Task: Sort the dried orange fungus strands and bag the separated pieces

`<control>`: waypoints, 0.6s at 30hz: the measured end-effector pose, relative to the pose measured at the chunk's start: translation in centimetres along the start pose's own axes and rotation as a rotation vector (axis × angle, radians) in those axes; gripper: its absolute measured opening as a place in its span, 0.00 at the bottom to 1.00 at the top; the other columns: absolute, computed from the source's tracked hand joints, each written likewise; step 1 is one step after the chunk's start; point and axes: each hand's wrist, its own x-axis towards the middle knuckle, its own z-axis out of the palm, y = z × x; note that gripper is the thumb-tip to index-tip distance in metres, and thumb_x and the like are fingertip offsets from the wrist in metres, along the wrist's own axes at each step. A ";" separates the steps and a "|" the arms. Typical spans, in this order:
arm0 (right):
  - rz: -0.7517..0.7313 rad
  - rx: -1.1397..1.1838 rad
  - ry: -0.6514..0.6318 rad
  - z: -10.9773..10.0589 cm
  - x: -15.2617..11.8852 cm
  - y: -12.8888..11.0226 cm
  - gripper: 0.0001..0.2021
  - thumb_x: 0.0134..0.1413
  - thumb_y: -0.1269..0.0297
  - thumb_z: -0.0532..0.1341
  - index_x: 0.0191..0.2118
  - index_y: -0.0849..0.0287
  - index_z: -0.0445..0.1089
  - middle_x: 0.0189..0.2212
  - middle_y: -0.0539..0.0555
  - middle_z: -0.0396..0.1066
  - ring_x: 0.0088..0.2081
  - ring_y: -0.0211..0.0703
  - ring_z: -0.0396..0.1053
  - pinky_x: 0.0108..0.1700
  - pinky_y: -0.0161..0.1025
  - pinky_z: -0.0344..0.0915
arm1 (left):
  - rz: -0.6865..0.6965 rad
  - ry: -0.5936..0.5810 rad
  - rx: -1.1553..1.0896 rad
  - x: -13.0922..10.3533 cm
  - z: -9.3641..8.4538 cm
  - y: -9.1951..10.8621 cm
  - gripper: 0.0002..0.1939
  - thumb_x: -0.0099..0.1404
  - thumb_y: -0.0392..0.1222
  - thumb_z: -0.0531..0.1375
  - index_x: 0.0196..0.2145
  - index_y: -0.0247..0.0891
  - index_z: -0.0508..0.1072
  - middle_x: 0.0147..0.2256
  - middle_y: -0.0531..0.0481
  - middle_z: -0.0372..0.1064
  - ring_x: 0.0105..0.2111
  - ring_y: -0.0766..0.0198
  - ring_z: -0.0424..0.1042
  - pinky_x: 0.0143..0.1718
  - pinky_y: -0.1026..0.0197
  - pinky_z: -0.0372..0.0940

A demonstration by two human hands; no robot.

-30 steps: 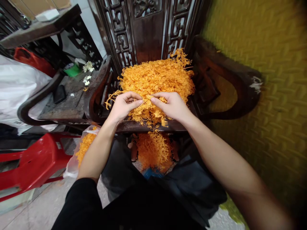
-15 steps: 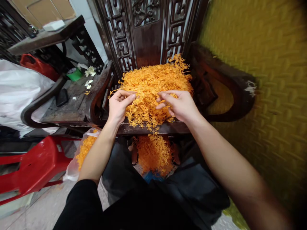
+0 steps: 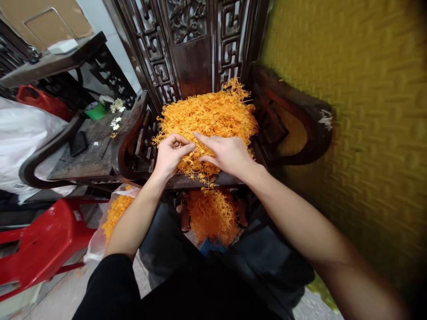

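Note:
A large heap of orange, thin-branched plastic sprigs covers the seat of a dark carved wooden chair. At the heap's front left, my left hand is closed in a pinch, with a bit of orange stem showing between thumb and forefinger. My right hand reaches over the front of the heap, palm down. Its forefinger is stretched out and its thumb stands apart, close to the left fingertips. What lies under the right palm is hidden. Some sprigs hang over the seat's front edge.
Between my legs sits a second pile of orange branched pieces on something blue. To the left are a plastic bag of orange pieces, a red plastic chair and a bench with green tape. A yellow textured surface rises on the right.
My right hand has moved left and down towards the left hand, its forefinger now stretched out. My left hand keeps its pinch. The whole view has shifted slightly.

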 end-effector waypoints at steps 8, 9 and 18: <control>-0.021 -0.222 -0.016 0.2 0.3 -0.5 0.22 0.74 0.49 0.53 0.51 0.58 0.78 0.40 0.58 0.78 0.34 0.45 0.73 0.32 0.43 0.54 | -0.071 -0.085 0.010 -0.1 -0.4 0.3 0.18 0.45 0.43 0.78 0.27 0.37 0.74 0.27 0.51 0.77 0.26 0.66 0.74 0.29 0.62 0.68; -0.017 -0.220 -0.026 0.2 0.3 -0.4 0.22 0.74 0.49 0.53 0.49 0.59 0.78 0.40 0.59 0.78 0.34 0.46 0.72 0.31 0.43 0.54 | -0.059 -0.102 0.029 -0.2 -0.5 0.3 0.18 0.46 0.43 0.78 0.27 0.37 0.74 0.28 0.50 0.78 0.27 0.65 0.75 0.30 0.61 0.69; 0.088 0.241 0.452 0.6 0.1 -0.4 0.16 0.71 0.51 0.54 0.40 0.56 0.71 0.36 0.57 0.73 0.38 0.47 0.71 0.44 0.45 0.65 | 0.102 -0.110 0.115 -0.3 -0.7 1.8 0.08 0.51 0.36 0.71 0.27 0.39 0.75 0.25 0.54 0.74 0.27 0.63 0.75 0.33 0.57 0.70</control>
